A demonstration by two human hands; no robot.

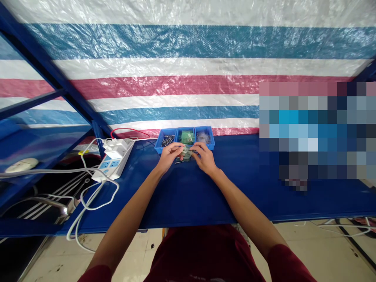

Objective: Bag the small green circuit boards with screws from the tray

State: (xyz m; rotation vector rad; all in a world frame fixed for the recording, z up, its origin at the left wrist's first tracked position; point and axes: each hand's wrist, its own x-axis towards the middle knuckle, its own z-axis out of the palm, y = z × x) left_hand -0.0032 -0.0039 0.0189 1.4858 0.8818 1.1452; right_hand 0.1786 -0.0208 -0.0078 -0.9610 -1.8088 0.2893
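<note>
Both my hands meet over the blue table (188,188), just in front of a row of three small blue bins (185,138). My left hand (169,155) and my right hand (205,156) have their fingers curled and pinch a small green part (186,152) between them. The left bin (167,141) holds dark metal screws, the middle bin (187,136) green parts, the right bin (203,137) clear or grey bits. What exactly the green part is stays too small to make out.
A white power strip (113,160) with a plugged adapter and trailing white cables lies at the table's left. A blue metal frame (58,82) rises on the left. A striped tarp (188,66) hangs behind. A blurred-out area (317,129) covers the right.
</note>
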